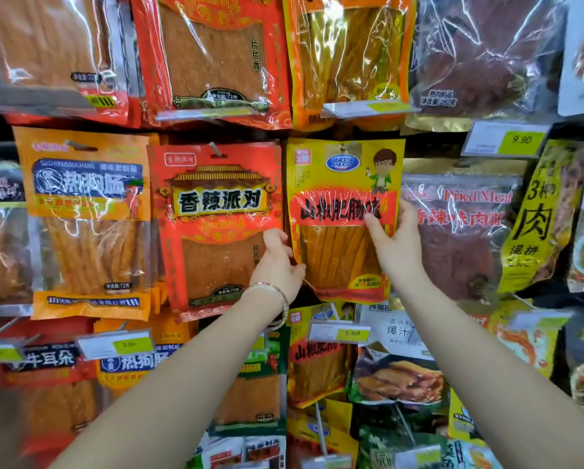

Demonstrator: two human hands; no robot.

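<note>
1. Both bare forearms reach up and forward from the lower corners of the view; the left wrist wears a bracelet (273,294).
2. The left hand (277,262) is at the left edge of the yellow snack packet (341,184). Its fingers (277,236) are curled round that edge, grasping it about halfway down.
3. The right hand (397,245) pinches the packet's right edge: the thumb lies on the front over the red label band, and the other fingers go behind the packet, out of sight.
4. The yellow snack packet hangs upright in the middle row of the display rack, roughly at its centre, with its top hole at a metal peg. Orange strips show through its clear lower window.
5. Just below it a price tag (339,332) reading 3.80 sticks out, with a second packet of the same kind (317,367) behind it.
6. To the left, touching the yellow packet's edge, hangs a red packet (216,204); further left is an orange packet (87,214).
7. To the right hangs a clear packet of dark dried meat (459,252), partly behind the right hand.
8. Near the rack's upper right edge is a price tag (507,140) reading 9.90.
</note>
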